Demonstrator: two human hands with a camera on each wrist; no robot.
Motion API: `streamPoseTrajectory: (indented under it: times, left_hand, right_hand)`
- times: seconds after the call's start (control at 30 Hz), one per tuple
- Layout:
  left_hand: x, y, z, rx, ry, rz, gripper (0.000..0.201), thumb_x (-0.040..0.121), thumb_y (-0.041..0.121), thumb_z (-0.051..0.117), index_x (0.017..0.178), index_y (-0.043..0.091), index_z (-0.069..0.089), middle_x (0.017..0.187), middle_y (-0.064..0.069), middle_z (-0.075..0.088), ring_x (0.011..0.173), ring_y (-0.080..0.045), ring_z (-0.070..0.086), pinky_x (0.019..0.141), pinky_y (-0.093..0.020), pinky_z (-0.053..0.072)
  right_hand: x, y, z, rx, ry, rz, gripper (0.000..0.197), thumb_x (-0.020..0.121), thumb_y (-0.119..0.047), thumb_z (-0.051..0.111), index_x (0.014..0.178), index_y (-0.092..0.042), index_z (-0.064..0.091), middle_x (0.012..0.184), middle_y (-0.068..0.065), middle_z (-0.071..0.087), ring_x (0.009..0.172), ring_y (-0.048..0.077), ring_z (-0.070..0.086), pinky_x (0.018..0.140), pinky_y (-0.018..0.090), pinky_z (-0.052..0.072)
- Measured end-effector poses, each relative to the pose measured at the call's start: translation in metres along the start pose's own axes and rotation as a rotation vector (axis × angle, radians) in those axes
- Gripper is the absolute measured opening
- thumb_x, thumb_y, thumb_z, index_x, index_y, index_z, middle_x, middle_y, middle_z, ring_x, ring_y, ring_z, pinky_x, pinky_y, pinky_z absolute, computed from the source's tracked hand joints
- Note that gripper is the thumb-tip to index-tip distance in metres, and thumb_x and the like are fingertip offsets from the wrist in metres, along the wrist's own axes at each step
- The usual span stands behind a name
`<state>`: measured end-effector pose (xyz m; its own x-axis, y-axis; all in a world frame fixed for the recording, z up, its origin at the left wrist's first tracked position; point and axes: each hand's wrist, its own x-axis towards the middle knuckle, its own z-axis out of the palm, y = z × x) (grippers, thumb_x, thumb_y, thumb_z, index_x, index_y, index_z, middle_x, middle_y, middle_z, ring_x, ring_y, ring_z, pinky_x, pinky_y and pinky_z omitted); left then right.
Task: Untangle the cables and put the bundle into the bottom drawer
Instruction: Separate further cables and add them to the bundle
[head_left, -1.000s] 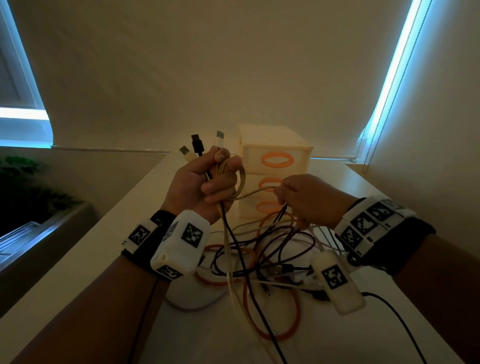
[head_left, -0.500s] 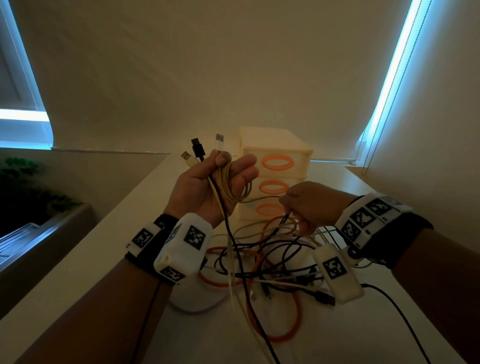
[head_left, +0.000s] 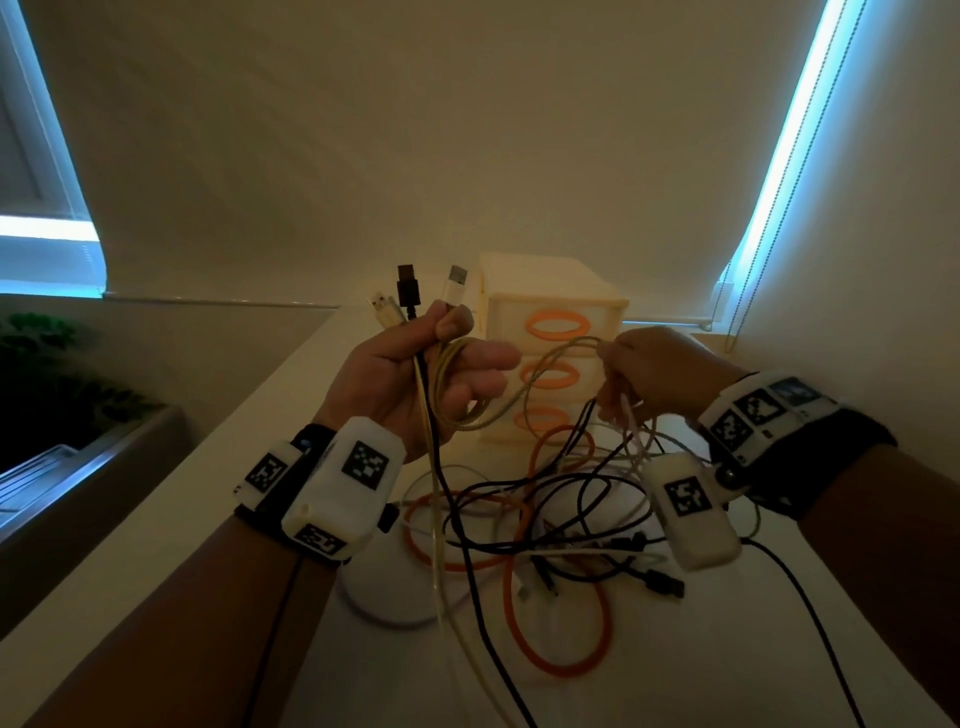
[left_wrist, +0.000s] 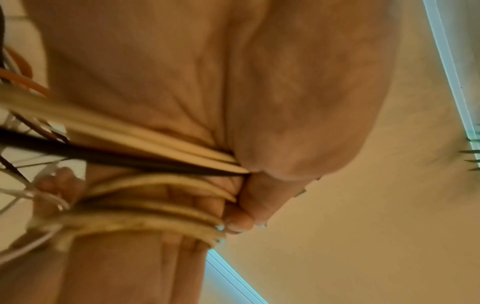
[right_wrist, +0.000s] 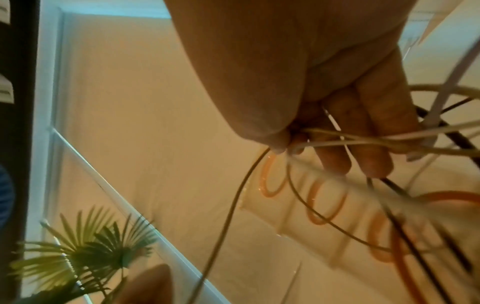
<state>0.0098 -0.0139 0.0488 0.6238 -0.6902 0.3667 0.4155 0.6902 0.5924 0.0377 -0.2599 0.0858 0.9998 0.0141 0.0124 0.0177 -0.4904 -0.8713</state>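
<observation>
Our left hand (head_left: 415, 374) gripped the gathered cable ends (head_left: 410, 296), fingers half uncurled; our right hand (head_left: 654, 374) pinched a beige cable (head_left: 561, 348) above the counter (head_left: 156, 519).

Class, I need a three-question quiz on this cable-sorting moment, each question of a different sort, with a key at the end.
1. True or false: the left hand holds three cable plugs pointing upward.
2. Multiple choice: the drawer unit has how many orange ring handles showing? A two, B three, C five.
3. Fill the gap: the right hand pinches a pale cable that runs across to the ___ hand.

Key: 1 true; 2 B; 3 left. The tangle of black, white and orange cables lies on the table, and the drawers look closed.
</observation>
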Motion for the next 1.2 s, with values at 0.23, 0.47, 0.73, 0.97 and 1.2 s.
streamPoseTrajectory:
  times: [0.23,0.47,0.73,0.97,1.2]
  left_hand:
    - [0.004,-0.006,0.004,0.144,0.127,0.037,0.035,0.111,0.023,0.031,0.106,-0.004,0.052,0.136,-0.048,0.045,0.131,-0.061,0.043,0.106,-0.059,0.045]
    - [0.003,0.008,0.002,-0.074,0.209,0.340,0.052,0.112,0.025,0.027,0.094,-0.008,0.063,0.106,-0.033,0.069,0.100,-0.045,0.071,0.085,-0.046,0.060]
    - [0.001,0.002,0.013,0.030,0.120,0.326,0.035,0.108,0.026,0.027,0.096,0.004,0.050,0.089,-0.018,0.069,0.061,-0.024,0.065,0.053,-0.029,0.048]
    - [0.001,0.002,0.011,0.060,0.119,0.290,0.036,0.111,0.032,0.019,0.096,0.010,0.043,0.075,-0.008,0.062,0.048,-0.017,0.058,0.044,-0.025,0.041]
    - [0.003,0.003,0.006,0.013,0.096,0.256,0.031,0.110,0.029,0.024,0.096,0.010,0.043,0.076,-0.010,0.063,0.052,-0.018,0.060,0.045,-0.024,0.043]
  right_hand:
    - [-0.005,-0.028,-0.015,0.070,-0.016,-0.245,0.023,0.102,-0.014,0.049,0.090,-0.002,0.064,0.067,0.007,0.057,0.061,0.019,0.054,0.063,0.033,0.053]
    - [0.004,0.001,-0.014,-0.404,-0.109,-0.280,0.022,0.098,-0.025,0.055,0.084,-0.021,0.073,0.048,-0.009,0.052,0.036,0.011,0.032,0.041,0.024,0.029]
    - [0.009,0.008,-0.015,-0.492,0.065,-0.195,0.023,0.097,-0.024,0.055,0.083,-0.017,0.072,0.048,-0.011,0.049,0.035,0.004,0.039,0.039,0.018,0.030]
    - [-0.009,0.011,-0.017,-0.852,-0.251,-0.032,0.017,0.094,-0.024,0.058,0.090,-0.025,0.074,0.082,-0.001,0.064,0.069,0.019,0.066,0.054,0.020,0.055]
    - [-0.020,-0.012,-0.031,-0.606,-0.069,-0.423,0.037,0.083,-0.011,0.067,0.114,-0.030,0.062,0.114,-0.004,0.058,0.100,0.010,0.058,0.085,0.030,0.051]
